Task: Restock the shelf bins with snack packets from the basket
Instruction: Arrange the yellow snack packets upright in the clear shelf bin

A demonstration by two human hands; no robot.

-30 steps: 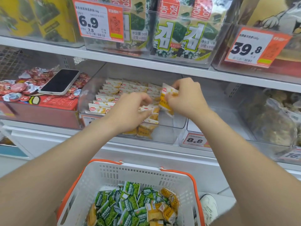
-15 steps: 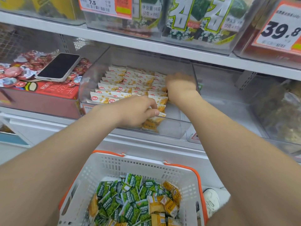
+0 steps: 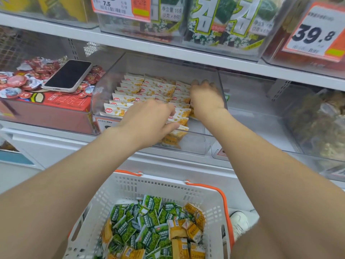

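A clear shelf bin (image 3: 205, 146) holds neat rows of white-and-yellow snack packets (image 3: 130, 90). My left hand (image 3: 147, 122) is at the bin's front, thumb and fingers pinching the front packets of the right-hand row. My right hand (image 3: 205, 96) is deeper in the bin at the same row's right side. Its fingers curl down over the packets and their tips are hidden. Below, a white basket (image 3: 168, 186) with orange handles holds several green packets (image 3: 149, 221) and yellow packets (image 3: 179, 230).
A phone (image 3: 69, 75) lies on red sweets in a red box (image 3: 48, 109) to the left. Another clear bin (image 3: 261, 128) stands to the right. Seaweed packs (image 3: 224, 25) and a 39.8 price tag (image 3: 313, 34) fill the shelf above. A white shoe (image 3: 239, 223) shows beside the basket.
My right hand carried a yellow packet from above the bin's front down into the right-hand row and reached further back. My left hand stayed at the front packets.
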